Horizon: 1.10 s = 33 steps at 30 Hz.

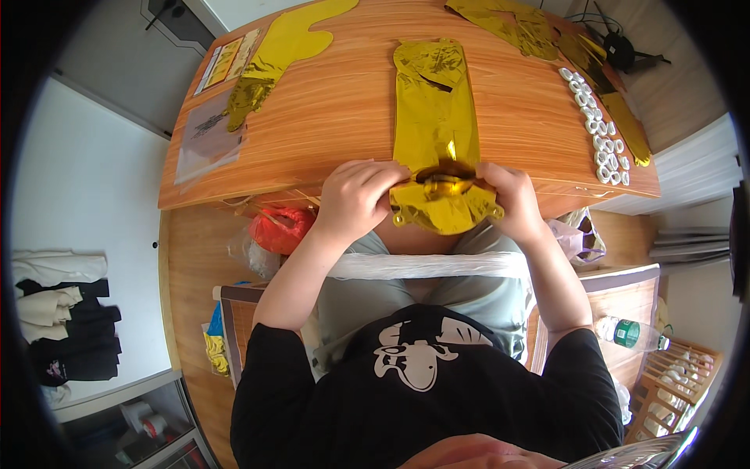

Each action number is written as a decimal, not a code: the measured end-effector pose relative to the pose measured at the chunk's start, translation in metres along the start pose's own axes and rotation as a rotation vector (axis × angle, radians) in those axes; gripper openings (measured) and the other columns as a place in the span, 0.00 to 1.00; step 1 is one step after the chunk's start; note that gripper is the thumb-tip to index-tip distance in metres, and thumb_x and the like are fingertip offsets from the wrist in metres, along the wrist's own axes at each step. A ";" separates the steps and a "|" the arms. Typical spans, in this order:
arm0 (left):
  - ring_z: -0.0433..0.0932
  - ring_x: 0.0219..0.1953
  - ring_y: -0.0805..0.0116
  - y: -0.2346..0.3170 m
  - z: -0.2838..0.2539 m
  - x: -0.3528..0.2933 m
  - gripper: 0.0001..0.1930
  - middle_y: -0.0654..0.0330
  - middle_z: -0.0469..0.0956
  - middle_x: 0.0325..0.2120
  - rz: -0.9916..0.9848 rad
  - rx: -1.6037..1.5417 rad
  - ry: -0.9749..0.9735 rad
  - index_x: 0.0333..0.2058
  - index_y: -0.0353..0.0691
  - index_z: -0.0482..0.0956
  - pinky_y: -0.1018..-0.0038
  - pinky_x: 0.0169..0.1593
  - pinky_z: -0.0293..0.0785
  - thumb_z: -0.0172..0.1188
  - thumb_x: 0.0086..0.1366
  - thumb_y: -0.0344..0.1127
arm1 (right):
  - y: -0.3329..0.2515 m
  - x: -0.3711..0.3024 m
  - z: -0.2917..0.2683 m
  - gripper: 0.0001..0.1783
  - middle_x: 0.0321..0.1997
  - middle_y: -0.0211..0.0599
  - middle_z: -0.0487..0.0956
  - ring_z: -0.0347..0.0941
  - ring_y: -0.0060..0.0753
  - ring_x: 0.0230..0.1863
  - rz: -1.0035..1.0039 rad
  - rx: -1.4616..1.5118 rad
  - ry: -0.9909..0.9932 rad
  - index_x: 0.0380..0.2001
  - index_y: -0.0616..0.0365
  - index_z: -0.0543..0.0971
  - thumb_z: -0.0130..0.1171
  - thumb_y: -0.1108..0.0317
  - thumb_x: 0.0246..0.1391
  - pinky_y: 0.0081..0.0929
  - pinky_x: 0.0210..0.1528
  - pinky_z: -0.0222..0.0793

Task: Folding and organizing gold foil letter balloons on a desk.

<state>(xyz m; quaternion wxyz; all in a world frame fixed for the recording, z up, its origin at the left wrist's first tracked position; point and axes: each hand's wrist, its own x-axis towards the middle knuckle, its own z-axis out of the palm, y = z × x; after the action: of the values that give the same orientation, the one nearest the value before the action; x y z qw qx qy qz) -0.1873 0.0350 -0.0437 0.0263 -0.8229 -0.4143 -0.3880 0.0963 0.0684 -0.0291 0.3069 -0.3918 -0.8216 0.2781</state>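
Observation:
A flat gold foil balloon (434,129) lies lengthwise on the wooden desk, and its near end hangs folded over the front edge. My left hand (358,197) is closed on the left side of that near end. On the opposite side my right hand (512,198) grips the foil, thumb and fingers pressed together. Between my hands the foil bunches up and opens into a dark fold. Below it a flap with small tabs at its corners hangs over my lap. My fingertips are partly hidden by the foil.
Gold foil sheets (289,47) lie at the far left, near a clear plastic sleeve (209,141). More gold foil (516,31) lies at the far right. Several small white rolls (601,141) stand in rows beside it. A red plastic bag (281,229) sits below the desk's left side.

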 end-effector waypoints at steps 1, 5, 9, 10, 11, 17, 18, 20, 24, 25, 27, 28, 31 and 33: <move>0.85 0.37 0.54 0.001 0.000 0.001 0.16 0.59 0.87 0.35 -0.034 0.005 0.002 0.43 0.46 0.84 0.60 0.44 0.80 0.66 0.55 0.26 | -0.003 0.003 -0.001 0.19 0.35 0.40 0.84 0.83 0.34 0.36 -0.001 -0.001 0.000 0.48 0.60 0.82 0.64 0.79 0.49 0.24 0.41 0.76; 0.83 0.26 0.54 0.004 -0.002 0.012 0.17 0.60 0.84 0.24 -0.215 0.047 -0.066 0.45 0.46 0.81 0.61 0.32 0.77 0.65 0.55 0.27 | -0.002 0.027 -0.001 0.19 0.40 0.41 0.84 0.81 0.27 0.44 0.007 0.153 0.094 0.50 0.64 0.79 0.61 0.82 0.54 0.23 0.47 0.75; 0.82 0.23 0.54 0.005 0.002 0.028 0.24 0.61 0.82 0.21 -0.326 0.020 -0.029 0.54 0.46 0.75 0.60 0.28 0.76 0.66 0.58 0.29 | 0.010 0.062 -0.010 0.22 0.43 0.39 0.84 0.81 0.28 0.45 0.370 0.338 -0.075 0.56 0.66 0.76 0.58 0.82 0.56 0.24 0.46 0.77; 0.82 0.23 0.55 0.008 0.000 0.036 0.27 0.61 0.82 0.21 -0.411 -0.037 -0.042 0.58 0.47 0.72 0.61 0.28 0.76 0.67 0.59 0.30 | 0.011 0.070 -0.014 0.23 0.44 0.38 0.83 0.81 0.26 0.43 0.430 0.318 -0.143 0.58 0.66 0.75 0.57 0.81 0.58 0.24 0.44 0.78; 0.82 0.24 0.56 0.010 -0.002 0.042 0.31 0.61 0.82 0.21 -0.495 -0.096 -0.053 0.61 0.48 0.68 0.62 0.29 0.76 0.68 0.60 0.32 | 0.010 0.074 -0.016 0.24 0.45 0.38 0.83 0.82 0.25 0.42 0.490 0.295 -0.211 0.60 0.66 0.74 0.56 0.80 0.59 0.24 0.41 0.79; 0.81 0.26 0.64 0.003 0.006 0.042 0.41 0.56 0.84 0.30 -0.580 -0.221 -0.043 0.71 0.43 0.61 0.70 0.36 0.77 0.71 0.60 0.30 | -0.004 0.087 -0.025 0.14 0.32 0.27 0.80 0.73 0.13 0.27 0.638 0.454 -0.308 0.48 0.58 0.79 0.61 0.69 0.60 0.15 0.25 0.70; 0.81 0.27 0.64 0.003 0.007 0.043 0.43 0.56 0.84 0.31 -0.584 -0.264 -0.027 0.71 0.42 0.60 0.70 0.37 0.77 0.72 0.60 0.31 | -0.002 0.089 -0.026 0.13 0.31 0.25 0.79 0.72 0.13 0.25 0.660 0.449 -0.349 0.46 0.56 0.79 0.63 0.66 0.59 0.14 0.24 0.68; 0.82 0.30 0.64 0.006 0.006 0.043 0.42 0.55 0.84 0.34 -0.621 -0.267 -0.030 0.70 0.43 0.62 0.70 0.39 0.78 0.73 0.60 0.31 | 0.003 0.093 -0.027 0.14 0.31 0.25 0.79 0.72 0.13 0.25 0.664 0.408 -0.358 0.47 0.56 0.79 0.64 0.64 0.58 0.14 0.24 0.68; 0.82 0.46 0.60 0.009 0.015 0.025 0.32 0.53 0.81 0.48 -0.263 0.033 0.258 0.64 0.43 0.72 0.65 0.50 0.78 0.72 0.61 0.33 | 0.005 0.093 -0.018 0.16 0.31 0.24 0.80 0.71 0.13 0.24 0.662 0.388 -0.312 0.46 0.55 0.80 0.65 0.61 0.57 0.15 0.24 0.68; 0.82 0.46 0.60 0.010 0.015 0.016 0.32 0.53 0.81 0.48 -0.264 0.033 0.259 0.64 0.43 0.72 0.65 0.50 0.78 0.72 0.61 0.33 | 0.003 0.093 -0.018 0.16 0.31 0.24 0.80 0.71 0.13 0.24 0.661 0.388 -0.312 0.46 0.55 0.80 0.65 0.61 0.57 0.15 0.24 0.68; 0.78 0.57 0.60 0.017 0.008 0.000 0.22 0.57 0.77 0.57 0.031 0.237 0.021 0.57 0.42 0.79 0.60 0.60 0.73 0.67 0.65 0.38 | -0.003 0.094 -0.020 0.17 0.32 0.25 0.80 0.71 0.14 0.25 0.653 0.384 -0.337 0.47 0.55 0.80 0.66 0.61 0.57 0.15 0.23 0.68; 0.76 0.61 0.62 0.017 0.012 -0.008 0.20 0.59 0.78 0.58 0.001 0.249 -0.036 0.55 0.41 0.81 0.57 0.67 0.66 0.64 0.66 0.41 | -0.003 0.095 -0.019 0.17 0.32 0.25 0.80 0.71 0.14 0.25 0.652 0.384 -0.340 0.47 0.55 0.80 0.66 0.61 0.57 0.15 0.23 0.68; 0.76 0.63 0.61 0.011 0.016 -0.021 0.21 0.58 0.79 0.58 0.022 0.206 -0.060 0.57 0.40 0.80 0.57 0.67 0.67 0.64 0.67 0.40 | -0.001 0.097 -0.021 0.16 0.29 0.25 0.78 0.69 0.13 0.23 0.644 0.390 -0.355 0.46 0.55 0.80 0.66 0.61 0.57 0.15 0.20 0.65; 0.75 0.63 0.61 0.010 0.016 -0.021 0.21 0.58 0.79 0.57 0.029 0.222 -0.077 0.57 0.39 0.80 0.57 0.67 0.67 0.64 0.67 0.39 | 0.005 0.099 -0.023 0.14 0.26 0.24 0.77 0.66 0.12 0.21 0.647 0.421 -0.435 0.44 0.55 0.80 0.66 0.62 0.57 0.15 0.18 0.60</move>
<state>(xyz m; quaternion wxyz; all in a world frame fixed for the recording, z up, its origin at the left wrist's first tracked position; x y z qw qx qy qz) -0.1777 0.0202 -0.0661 0.1069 -0.8352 -0.4434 -0.3073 0.0655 0.1574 0.0111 0.0973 -0.4901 -0.6277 0.5969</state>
